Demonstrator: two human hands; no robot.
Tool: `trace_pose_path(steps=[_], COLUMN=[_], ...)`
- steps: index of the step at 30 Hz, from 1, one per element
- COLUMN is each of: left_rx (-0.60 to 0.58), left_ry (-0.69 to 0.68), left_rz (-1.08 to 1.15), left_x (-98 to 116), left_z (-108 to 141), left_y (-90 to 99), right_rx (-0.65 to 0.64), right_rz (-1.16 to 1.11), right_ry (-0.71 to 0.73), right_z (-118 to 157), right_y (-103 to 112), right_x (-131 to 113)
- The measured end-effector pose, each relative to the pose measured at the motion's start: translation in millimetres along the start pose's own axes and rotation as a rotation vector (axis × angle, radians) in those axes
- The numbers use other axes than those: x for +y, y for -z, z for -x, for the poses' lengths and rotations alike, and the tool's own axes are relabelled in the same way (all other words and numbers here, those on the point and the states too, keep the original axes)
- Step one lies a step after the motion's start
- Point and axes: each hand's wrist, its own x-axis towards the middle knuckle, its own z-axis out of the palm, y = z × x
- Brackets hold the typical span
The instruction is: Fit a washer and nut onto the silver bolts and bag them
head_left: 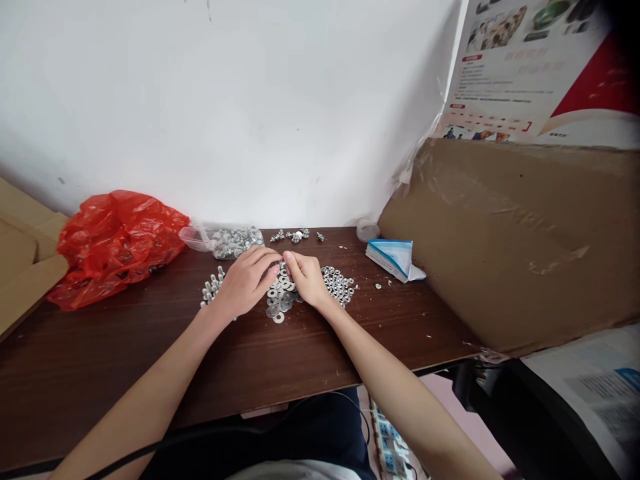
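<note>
Above a heap of flat metal washers (285,300), my left hand (247,279) and my right hand (306,277) meet with their fingertips close together. The fingers of both are bent into a pinch. A small shiny metal piece shows between them, but its kind is mostly hidden. Bolts (213,287) stand upright in rows beside my left hand, partly covered by it. Just right of my right hand lies a spread of small nuts (339,285).
Assembled bolts (297,236) lie near the wall, beside a clear plastic container (197,239) and more hardware (237,241). A red plastic bag (120,240) sits at left. A blue-white packet (393,257), a round clear lid (368,231) and a large cardboard box (525,233) are at right.
</note>
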Motion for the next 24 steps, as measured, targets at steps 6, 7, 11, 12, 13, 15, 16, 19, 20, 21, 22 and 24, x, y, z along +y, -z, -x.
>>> trace_pose_path(steps=[6,7,11,12,13,15,16,19,20,21,22,24], left_rx=[0.002,-0.006,-0.043,-0.047,-0.046,-0.025,-0.008,0.043,0.054,0.061,0.065,0.071], left_ry=[-0.009,-0.009,0.009,0.016,0.024,0.050,0.063,0.073,0.066,0.058,0.050,0.035], left_rz=[0.005,0.002,-0.017,-0.021,-0.025,-0.036,-0.043,-0.068,-0.076,-0.085,-0.097,-0.124], left_x=[1.2,0.9,0.0,-0.1,-0.3,-0.7,-0.9,-2.0,-2.5,-3.1,-3.9,-5.9], left_z=[-1.0,-1.1,-0.2,0.2,0.6,1.4,1.6,1.3,1.0,0.7,0.4,0.2], left_y=[1.0,0.6,-1.1,-1.4,-1.5,-1.3,-1.1,-0.7,-0.8,-1.1,-1.5,-2.5], right_rx=[0.007,0.005,0.002,0.004,0.007,0.010,0.012,0.029,0.038,0.046,0.050,0.046], right_rz=[-0.009,-0.006,-0.009,-0.014,-0.019,-0.028,-0.033,-0.072,-0.093,-0.114,-0.134,-0.171], right_ry=[0.002,0.001,0.010,0.013,0.014,0.006,-0.002,-0.046,-0.065,-0.085,-0.105,-0.135], right_z=[0.1,0.0,0.1,0.1,0.1,0.0,-0.1,-0.9,-1.2,-1.6,-1.9,-2.6], right_y=[0.3,0.4,0.5,0.4,0.3,0.2,0.3,0.8,1.0,1.2,1.4,1.2], right_x=[-0.2,-0.5,-0.7,-0.6,-0.5,-0.5,-0.7,-1.3,-1.4,-1.2,-0.8,1.0])
